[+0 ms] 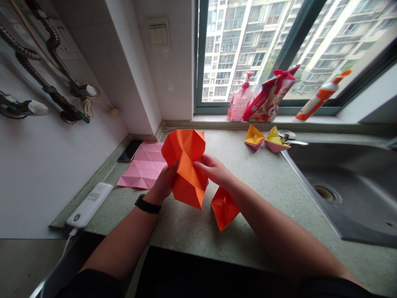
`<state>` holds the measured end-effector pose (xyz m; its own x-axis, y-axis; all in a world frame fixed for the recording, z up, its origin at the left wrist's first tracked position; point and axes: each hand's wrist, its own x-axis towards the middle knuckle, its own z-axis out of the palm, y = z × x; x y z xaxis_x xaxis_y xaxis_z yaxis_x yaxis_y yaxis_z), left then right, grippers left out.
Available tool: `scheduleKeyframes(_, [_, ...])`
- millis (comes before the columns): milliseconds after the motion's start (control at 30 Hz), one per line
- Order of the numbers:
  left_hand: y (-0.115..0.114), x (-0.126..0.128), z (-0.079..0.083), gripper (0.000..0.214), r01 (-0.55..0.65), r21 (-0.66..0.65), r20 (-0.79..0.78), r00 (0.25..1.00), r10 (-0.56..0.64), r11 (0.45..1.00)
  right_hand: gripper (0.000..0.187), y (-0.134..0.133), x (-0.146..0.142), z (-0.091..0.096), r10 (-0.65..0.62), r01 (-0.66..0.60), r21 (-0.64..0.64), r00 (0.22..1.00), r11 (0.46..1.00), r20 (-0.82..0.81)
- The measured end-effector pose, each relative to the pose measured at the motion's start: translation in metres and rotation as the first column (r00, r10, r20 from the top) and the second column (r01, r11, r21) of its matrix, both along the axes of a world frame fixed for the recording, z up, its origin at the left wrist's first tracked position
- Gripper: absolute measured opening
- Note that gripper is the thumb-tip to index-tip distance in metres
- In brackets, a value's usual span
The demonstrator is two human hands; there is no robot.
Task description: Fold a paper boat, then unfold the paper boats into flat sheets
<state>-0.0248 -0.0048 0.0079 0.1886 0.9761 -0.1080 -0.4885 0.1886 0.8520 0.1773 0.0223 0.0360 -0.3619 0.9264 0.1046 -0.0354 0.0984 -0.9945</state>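
A creased sheet of orange origami paper (pixel 189 178) is held up over the counter, partly folded, its middle pinched in and its corners flaring. My left hand (pixel 166 180) grips its left edge, thumb on the near face, with the other fingers mostly behind the paper. On the right side, my right hand (pixel 215 169) pinches the same sheet, its thumb pressed near the centre. Below my right wrist lies a folded orange paper boat (pixel 223 207), partly covered by the forearm. A pink creased sheet (pixel 141 167) lies flat to the left of my left hand.
Two yellow-and-pink paper boats (pixel 254 138) stand near the sink (pixel 313 174) on the right. A phone (pixel 130 151) and a white power bank (pixel 89 205) with a cable lie left. A pump bottle (pixel 240 101), red pouch (pixel 269 97) and orange-white bottle (pixel 319 99) line the windowsill.
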Motion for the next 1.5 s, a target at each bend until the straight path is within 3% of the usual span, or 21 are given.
scheduleKeyframes(100, [-0.006,0.002,0.002,0.048,-0.002,0.005,-0.064,0.998,0.003,1.000,0.041,-0.004,-0.003,-0.006,-0.154,0.109,0.206,0.964,0.972,0.218])
scheduleKeyframes(200, [-0.010,0.004,0.005,0.049,0.001,0.033,-0.081,0.997,0.002,0.999,0.041,-0.008,-0.002,-0.004,-0.278,0.171,0.385,0.930,0.907,0.241])
scheduleKeyframes(267, [-0.011,0.007,0.008,0.050,0.002,0.069,-0.095,0.995,0.004,0.998,0.036,-0.011,-0.001,-0.001,-0.304,0.195,0.400,0.924,0.896,0.230])
scheduleKeyframes(433, [-0.011,0.011,0.013,0.052,-0.054,0.186,-0.100,0.992,0.073,0.981,0.038,-0.014,-0.004,-0.002,-0.280,0.216,0.279,0.936,0.936,0.214])
scheduleKeyframes(567, [-0.014,0.010,0.015,0.050,-0.026,0.115,-0.078,0.996,0.035,0.993,0.041,-0.012,-0.007,0.003,-0.191,0.184,0.169,0.981,0.968,0.026])
scheduleKeyframes(700, [-0.018,0.011,0.017,0.052,0.016,0.075,-0.077,0.997,-0.011,0.997,0.041,-0.011,-0.006,0.016,-0.073,0.070,-0.031,0.991,0.997,-0.114])
scheduleKeyframes(767, [-0.017,0.012,0.017,0.052,0.003,0.073,-0.083,0.997,0.003,0.997,0.044,-0.010,-0.003,0.022,-0.084,0.057,-0.140,0.978,0.988,-0.193])
scheduleKeyframes(900, [-0.011,0.011,0.015,0.049,-0.085,0.058,-0.113,0.989,0.091,0.995,0.069,-0.006,0.005,0.030,-0.099,0.027,-0.223,0.943,0.974,-0.318])
scheduleKeyframes(1000, [-0.008,0.008,0.014,0.051,-0.131,0.054,-0.170,0.976,0.139,0.990,0.057,-0.003,0.014,0.035,-0.107,0.079,-0.124,0.964,0.989,-0.244])
scheduleKeyframes(1100, [-0.008,0.007,0.015,0.052,-0.101,0.085,-0.233,0.965,0.118,0.991,0.043,0.002,0.024,0.034,-0.163,0.172,0.057,0.977,0.983,-0.141])
scheduleKeyframes(1267, [-0.007,0.006,0.010,0.057,-0.102,0.130,-0.330,0.934,0.140,0.986,0.036,0.012,0.036,0.028,-0.374,0.340,0.318,0.926,0.885,0.048])
scheduleKeyframes(1333, [-0.005,0.005,0.005,0.061,-0.128,0.163,-0.371,0.911,0.181,0.978,0.041,0.013,0.036,0.025,-0.393,0.353,0.310,0.917,0.883,0.073])
scheduleKeyframes(1400, [-0.001,0.002,-0.001,0.064,-0.182,0.203,-0.405,0.879,0.252,0.962,0.047,0.013,0.034,0.024,-0.337,0.301,0.260,0.935,0.917,0.107])
scheduleKeyframes(1500, [0.004,-0.002,-0.005,0.065,-0.266,0.257,-0.429,0.830,0.356,0.929,0.034,0.010,0.031,0.022,-0.224,0.164,0.249,0.946,0.954,0.235])
